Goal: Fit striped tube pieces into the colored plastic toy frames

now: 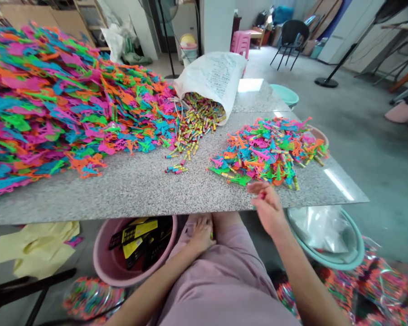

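My right hand [268, 209] is raised at the table's front edge, just before a heap of assembled plastic pieces [261, 151]. Its fingers are curled round a small red-tipped piece [262, 194], most of which the hand covers. On my lap rests my left hand [201, 233], fingers curled, with a tiny yellow-green bit showing at its side; what it is cannot be made out. Small striped tubes [204, 120] spill from a white woven sack [214, 77] onto the table. To the left rises a large pile of flat, brightly coloured plastic shapes [71, 104].
The speckled stone table [139, 190] spans the view. Beneath its edge are a pink basin [98, 258] with black and yellow packs, and a teal basin [358, 258] holding clear bags. Filled bags [387, 285] lie at lower right. A black chair [294, 34] stands behind.
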`<action>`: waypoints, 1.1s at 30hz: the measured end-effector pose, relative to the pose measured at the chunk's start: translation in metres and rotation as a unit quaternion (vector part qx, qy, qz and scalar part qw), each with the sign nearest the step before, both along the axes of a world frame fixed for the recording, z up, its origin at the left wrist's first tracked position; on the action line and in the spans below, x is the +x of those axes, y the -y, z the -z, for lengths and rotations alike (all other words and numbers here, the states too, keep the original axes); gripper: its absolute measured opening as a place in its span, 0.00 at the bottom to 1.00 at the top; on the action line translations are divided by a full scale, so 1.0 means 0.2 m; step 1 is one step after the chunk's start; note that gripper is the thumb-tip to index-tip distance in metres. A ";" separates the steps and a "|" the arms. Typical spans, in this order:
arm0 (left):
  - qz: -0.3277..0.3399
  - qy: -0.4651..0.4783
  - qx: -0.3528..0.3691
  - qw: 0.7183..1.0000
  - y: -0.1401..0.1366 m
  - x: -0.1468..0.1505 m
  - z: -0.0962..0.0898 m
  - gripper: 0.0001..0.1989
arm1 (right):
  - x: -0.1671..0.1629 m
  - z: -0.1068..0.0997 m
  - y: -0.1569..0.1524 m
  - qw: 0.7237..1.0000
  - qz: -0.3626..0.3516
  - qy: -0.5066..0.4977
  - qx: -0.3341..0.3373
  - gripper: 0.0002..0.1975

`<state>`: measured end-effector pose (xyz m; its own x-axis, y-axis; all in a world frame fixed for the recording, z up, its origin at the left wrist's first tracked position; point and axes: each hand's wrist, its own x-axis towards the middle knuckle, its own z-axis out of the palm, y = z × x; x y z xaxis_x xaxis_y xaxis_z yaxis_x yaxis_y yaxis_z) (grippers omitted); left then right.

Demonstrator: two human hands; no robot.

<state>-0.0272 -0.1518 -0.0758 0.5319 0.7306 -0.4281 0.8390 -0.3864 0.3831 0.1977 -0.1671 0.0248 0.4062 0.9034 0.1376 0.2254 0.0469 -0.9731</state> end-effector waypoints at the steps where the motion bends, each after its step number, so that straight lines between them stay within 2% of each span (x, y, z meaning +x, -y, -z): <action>1: -0.031 0.037 -0.004 0.999 0.01 -0.02 -0.07 0.24 | -0.06 0.02 0.03 0.996 -0.063 -0.052 -0.031 0.13; 3: -0.085 0.151 0.010 0.985 0.02 -0.05 -0.23 0.21 | -0.19 0.05 0.08 0.979 -0.147 -0.107 -0.089 0.13; 4: -0.105 0.210 0.044 0.971 0.03 -0.06 -0.31 0.22 | -0.26 0.07 0.08 0.972 -0.172 -0.123 -0.107 0.13; 7: -0.134 0.277 0.154 0.939 0.02 -0.05 -0.49 0.22 | -0.42 0.07 0.04 0.945 -0.247 -0.179 -0.121 0.13; 9: -0.123 0.280 0.174 0.936 -0.04 -0.07 -0.54 0.28 | -0.49 0.06 -0.02 0.935 -0.265 -0.205 -0.120 0.13; 11: -0.113 0.282 0.168 0.938 -0.16 -0.16 -0.53 0.41 | -0.50 0.07 -0.09 0.947 -0.239 -0.180 -0.118 0.14; 13: -0.170 0.271 0.189 0.929 -0.34 -0.31 -0.49 0.51 | -0.49 0.11 -0.17 0.967 -0.199 -0.117 -0.108 0.18; 14: -0.252 0.251 0.221 0.908 -0.44 -0.40 -0.47 0.48 | -0.48 0.14 -0.21 0.976 -0.176 -0.080 -0.096 0.20; 15: -0.369 0.217 0.262 0.865 -0.55 -0.51 -0.45 0.42 | -0.48 0.17 -0.25 0.984 -0.152 -0.038 -0.081 0.21; 17: -0.597 0.123 0.313 0.728 -0.75 -0.71 -0.41 0.32 | -0.48 0.24 -0.33 0.990 -0.117 0.060 -0.042 0.21; 19: -0.664 0.090 0.330 0.665 -0.91 -0.89 -0.39 0.34 | -0.50 0.29 -0.38 0.981 -0.109 0.163 0.002 0.20; 20: -0.672 0.078 0.336 0.656 -0.98 -0.97 -0.39 0.38 | -0.51 0.30 -0.40 0.972 -0.112 0.203 0.020 0.19; 22: -0.651 0.049 0.345 0.674 -1.09 -1.12 -0.39 0.46 | -0.53 0.33 -0.41 0.959 -0.118 0.255 0.040 0.17; 24: -0.617 0.009 0.346 0.706 -1.19 -1.27 -0.40 0.54 | -0.55 0.35 -0.42 0.947 -0.115 0.297 0.040 0.17; 26: -0.589 -0.019 0.346 0.730 -1.30 -1.42 -0.41 0.58 | -0.56 0.37 -0.42 0.933 -0.112 0.339 0.032 0.16; 30: -0.570 -0.032 0.316 0.758 -1.54 -1.64 -0.42 0.58 | -0.59 0.39 -0.44 0.917 -0.104 0.383 0.027 0.16; 33: -0.565 -0.032 0.278 0.776 -1.65 -1.66 -0.41 0.55 | -0.60 0.41 -0.45 0.914 -0.101 0.392 0.031 0.15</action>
<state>-0.3601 0.1785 0.0072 -0.5927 0.7963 0.1210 0.7728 0.5199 0.3640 0.0768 -0.0776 -0.0569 -0.0130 0.9297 0.3680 0.8334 0.2134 -0.5098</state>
